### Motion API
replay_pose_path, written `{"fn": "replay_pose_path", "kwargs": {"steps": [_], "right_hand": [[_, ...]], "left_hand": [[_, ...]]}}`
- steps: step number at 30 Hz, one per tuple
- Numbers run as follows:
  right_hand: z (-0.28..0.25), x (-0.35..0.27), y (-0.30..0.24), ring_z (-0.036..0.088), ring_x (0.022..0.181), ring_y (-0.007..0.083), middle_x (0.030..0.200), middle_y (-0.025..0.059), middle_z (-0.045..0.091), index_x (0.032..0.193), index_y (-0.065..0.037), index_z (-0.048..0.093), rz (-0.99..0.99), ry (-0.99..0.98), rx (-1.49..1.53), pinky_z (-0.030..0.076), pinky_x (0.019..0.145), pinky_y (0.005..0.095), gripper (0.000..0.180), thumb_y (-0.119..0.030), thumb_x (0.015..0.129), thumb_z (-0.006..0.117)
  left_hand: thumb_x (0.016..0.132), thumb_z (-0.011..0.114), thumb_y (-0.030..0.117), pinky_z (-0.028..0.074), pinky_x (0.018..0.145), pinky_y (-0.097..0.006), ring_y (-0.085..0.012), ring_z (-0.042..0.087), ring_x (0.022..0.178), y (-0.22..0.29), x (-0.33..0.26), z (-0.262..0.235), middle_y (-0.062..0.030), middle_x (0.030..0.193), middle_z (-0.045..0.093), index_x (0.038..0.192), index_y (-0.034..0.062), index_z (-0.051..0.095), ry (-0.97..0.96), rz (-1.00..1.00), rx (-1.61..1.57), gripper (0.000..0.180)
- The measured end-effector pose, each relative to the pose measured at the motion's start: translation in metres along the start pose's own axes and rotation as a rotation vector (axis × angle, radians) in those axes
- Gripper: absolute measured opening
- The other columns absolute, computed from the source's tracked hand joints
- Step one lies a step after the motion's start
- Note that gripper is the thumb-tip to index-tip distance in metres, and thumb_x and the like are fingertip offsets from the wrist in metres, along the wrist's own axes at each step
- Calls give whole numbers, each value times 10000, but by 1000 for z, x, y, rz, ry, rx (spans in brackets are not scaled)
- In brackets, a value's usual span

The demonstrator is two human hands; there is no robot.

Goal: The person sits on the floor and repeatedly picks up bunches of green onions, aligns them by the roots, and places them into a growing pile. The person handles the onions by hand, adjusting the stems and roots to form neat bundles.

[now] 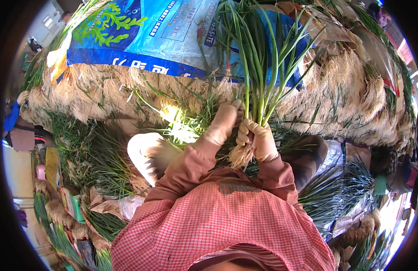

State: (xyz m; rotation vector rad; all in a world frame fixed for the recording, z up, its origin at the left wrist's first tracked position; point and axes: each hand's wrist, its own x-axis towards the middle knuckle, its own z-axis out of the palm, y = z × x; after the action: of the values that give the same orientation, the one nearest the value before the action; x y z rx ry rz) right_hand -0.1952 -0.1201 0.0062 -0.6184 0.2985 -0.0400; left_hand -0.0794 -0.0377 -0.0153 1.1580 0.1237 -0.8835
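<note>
My gloved right hand has a tight grip on a stringy-rooted scallion bunch; left hand pinches its stalks.

Both gloved hands are up on a bunch of green onions, leaves fanning upward, pale roots hanging below the grip. The right hand clamps the stalks just above the roots; the left hand touches the stems beside it. Behind lies a blue printed sack on a long heap of rooted onions.
</note>
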Motion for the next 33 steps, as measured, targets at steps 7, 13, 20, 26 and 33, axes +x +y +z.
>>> {"fn": "replay_pose_path", "kwargs": {"steps": [7, 13, 20, 26, 33], "right_hand": [[-28, -5, -12, 526, 562, 193, 754, 84, 585, 1087, -44, 509, 3, -280, 292, 455, 521, 336, 278, -196, 877, 608], [-37, 17, -4, 599, 716, 223, 972, 98, 600, 1169, -46, 488, 72, -432, 415, 541, 679, 416, 318, -183, 896, 573], [-41, 17, -10, 444, 611, 126, 799, 41, 549, 1178, -13, 506, -8, -384, 208, 403, 625, 284, 320, -154, 898, 569], [-38, 36, 8, 432, 357, 78, 524, 46, 571, 839, -37, 616, -88, 138, -468, 280, 304, 203, 79, -113, 861, 619], [-31, 30, 22, 525, 443, 145, 547, 80, 569, 823, 6, 593, -100, 116, -435, 401, 414, 239, 71, -46, 862, 566]], "left_hand": [[897, 442, 393, 473, 844, -432, -339, 633, 873, 37, 4, -14, -188, 892, 667, 911, 15, 673, -658, 129, 1883, 443], [904, 546, 380, 492, 665, -381, -203, 635, 718, 120, 81, 12, -109, 728, 646, 750, 52, 635, 432, 634, 1461, 373], [911, 513, 351, 490, 655, -408, -304, 636, 698, 122, 28, 1, -149, 785, 658, 947, 60, 607, 686, 878, 1281, 308], [885, 612, 180, 463, 590, -261, -115, 589, 652, 11, -10, -22, -50, 763, 654, 984, 65, 628, 120, 560, 1157, 153], [927, 546, 209, 403, 504, -222, -80, 530, 581, -19, 10, -15, -46, 768, 636, 1040, 9, 611, 115, 399, 283, 239]]}}
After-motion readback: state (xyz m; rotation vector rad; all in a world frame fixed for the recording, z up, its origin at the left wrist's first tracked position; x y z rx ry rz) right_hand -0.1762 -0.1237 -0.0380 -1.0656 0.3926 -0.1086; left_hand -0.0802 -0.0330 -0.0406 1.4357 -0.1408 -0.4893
